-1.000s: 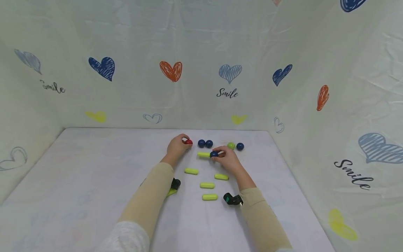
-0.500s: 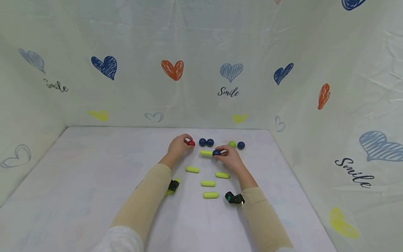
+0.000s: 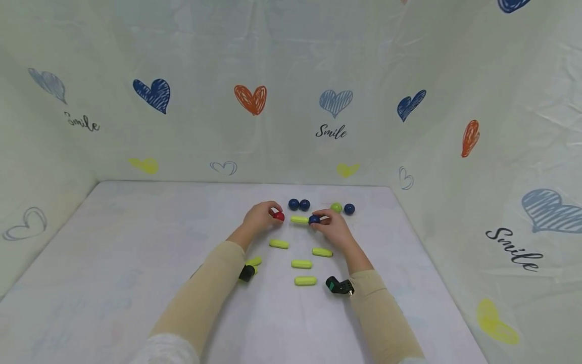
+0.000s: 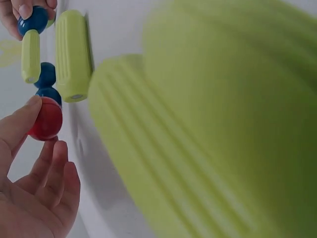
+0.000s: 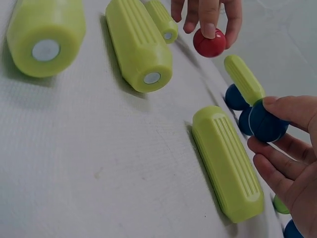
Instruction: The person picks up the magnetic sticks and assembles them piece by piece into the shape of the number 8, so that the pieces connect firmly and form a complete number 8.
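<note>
My left hand (image 3: 258,216) pinches a red ball (image 3: 279,216) between thumb and fingers; its other fingers spread loosely in the left wrist view. My right hand (image 3: 334,226) pinches a dark blue ball (image 5: 267,121). Joined to that blue ball is a short yellow-green ribbed rod (image 3: 298,219), pointing left toward the red ball. A small gap separates the rod's free end from the red ball in the head view. A silvery disc shows in that end in the left wrist view. Both hands are held above the table near its far side.
Behind the hands lie two blue balls (image 3: 299,205), a green ball (image 3: 336,208) and another blue ball (image 3: 349,209). Several loose yellow-green rods (image 3: 301,264) lie nearer, some beside the left forearm. A heart-printed curtain (image 3: 291,101) rises behind the white table (image 3: 136,242).
My left hand has brought the red ball nearer to me and slightly right, level with the rod. The right hand, blue ball and rod have stayed nearly in place. The view has shifted slightly.
</note>
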A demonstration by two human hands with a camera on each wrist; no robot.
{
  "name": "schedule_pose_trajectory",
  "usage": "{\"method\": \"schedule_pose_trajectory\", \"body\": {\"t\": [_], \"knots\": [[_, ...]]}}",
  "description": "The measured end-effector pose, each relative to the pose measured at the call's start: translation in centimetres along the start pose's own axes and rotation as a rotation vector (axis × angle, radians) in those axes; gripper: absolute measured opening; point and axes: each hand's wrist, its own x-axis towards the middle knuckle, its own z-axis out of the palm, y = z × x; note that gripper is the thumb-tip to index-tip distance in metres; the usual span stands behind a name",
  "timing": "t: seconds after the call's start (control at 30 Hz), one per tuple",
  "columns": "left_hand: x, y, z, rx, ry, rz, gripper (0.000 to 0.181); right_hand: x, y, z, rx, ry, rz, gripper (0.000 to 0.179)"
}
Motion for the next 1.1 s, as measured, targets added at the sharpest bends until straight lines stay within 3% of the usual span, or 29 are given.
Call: {"method": "schedule_pose_trajectory", "body": {"t": [0.47,1.1], "knots": [[-0.73,0.12,0.07,0.049,-0.049,-0.03,0.032,0.08,-0.11,0.34,-0.008,-0.024,-0.012,0.035],[-1.0,0.75,-0.07,0.072,-0.105,-0.006,0.033,0.23,-0.22,0.99,-0.02,-0.055,0.01,0.034]]}}
